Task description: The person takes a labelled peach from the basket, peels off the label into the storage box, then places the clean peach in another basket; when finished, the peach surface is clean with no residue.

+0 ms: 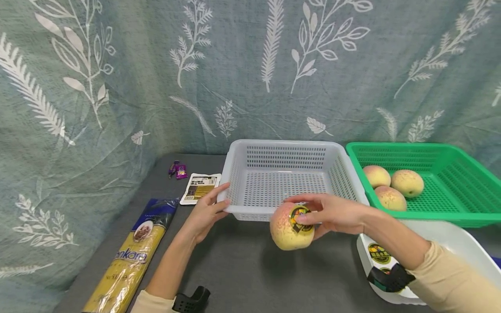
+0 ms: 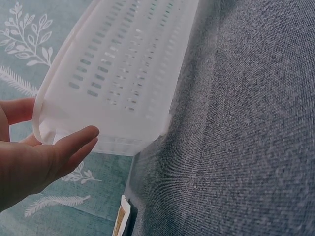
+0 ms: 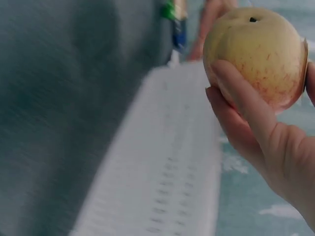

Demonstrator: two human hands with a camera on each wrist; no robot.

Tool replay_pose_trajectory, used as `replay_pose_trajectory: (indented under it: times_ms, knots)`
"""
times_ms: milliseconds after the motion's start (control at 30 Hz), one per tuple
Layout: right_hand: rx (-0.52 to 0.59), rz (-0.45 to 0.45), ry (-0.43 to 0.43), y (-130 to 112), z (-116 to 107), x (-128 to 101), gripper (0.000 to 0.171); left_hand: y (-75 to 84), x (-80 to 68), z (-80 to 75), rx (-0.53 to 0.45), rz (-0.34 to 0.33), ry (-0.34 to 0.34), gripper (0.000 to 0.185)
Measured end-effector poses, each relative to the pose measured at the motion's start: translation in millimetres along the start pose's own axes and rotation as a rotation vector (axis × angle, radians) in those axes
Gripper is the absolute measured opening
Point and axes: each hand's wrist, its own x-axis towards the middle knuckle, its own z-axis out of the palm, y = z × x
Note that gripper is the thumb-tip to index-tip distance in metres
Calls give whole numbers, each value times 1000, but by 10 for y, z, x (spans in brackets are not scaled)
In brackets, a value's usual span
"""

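Observation:
My right hand [image 1: 326,213] grips a yellow-pink peach [image 1: 290,227] with a round dark sticker, held just above the table in front of the white slotted basket [image 1: 287,176]. In the right wrist view the peach [image 3: 256,51] sits against my fingers [image 3: 243,101], with the basket's rim [image 3: 167,162] below it. My left hand [image 1: 205,211] holds the basket's near left corner, thumb on the rim. The left wrist view has the same corner [image 2: 108,83] against my straight fingers [image 2: 69,147]. The basket is empty.
A green basket [image 1: 450,191] at the right holds three peaches [image 1: 391,184]. A white tray [image 1: 454,237] with a sticker sheet lies near my right forearm. A long pasta packet [image 1: 131,256], a flat sachet [image 1: 200,187] and a small purple wrapper [image 1: 178,169] lie at the left on the grey table [image 1: 242,269].

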Motion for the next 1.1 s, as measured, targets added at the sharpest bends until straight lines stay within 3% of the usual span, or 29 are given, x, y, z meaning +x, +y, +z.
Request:
replay_pose_trajectory:
  times_ms: [233, 367, 567, 667, 767, 867, 1000, 1100]
  knots:
    - [19, 74, 10, 456, 157, -39, 67, 9, -2, -14, 3, -7, -8, 52]
    - [6, 121, 10, 622, 184, -39, 65, 23, -9, -36, 56, 5, -2, 54]
    - [-8, 143, 58, 737, 191, -52, 64, 204, -118, -75, 259, 100, 107, 59]
    - [-8, 148, 97, 764, 190, -57, 64, 328, -217, -24, 291, 170, 141, 59]
    - [-6, 151, 130, 784, 188, -69, 64, 407, -314, 115, 244, 251, 67, 60]
    - [1, 156, 151, 797, 186, -81, 64, 381, -371, 324, 199, 284, -85, 62]
    - [8, 161, 172, 815, 186, -84, 66, 204, -395, 623, 286, 205, -310, 62]
    - [9, 163, 183, 831, 193, -79, 67, 31, -410, 791, 400, 106, -422, 65]
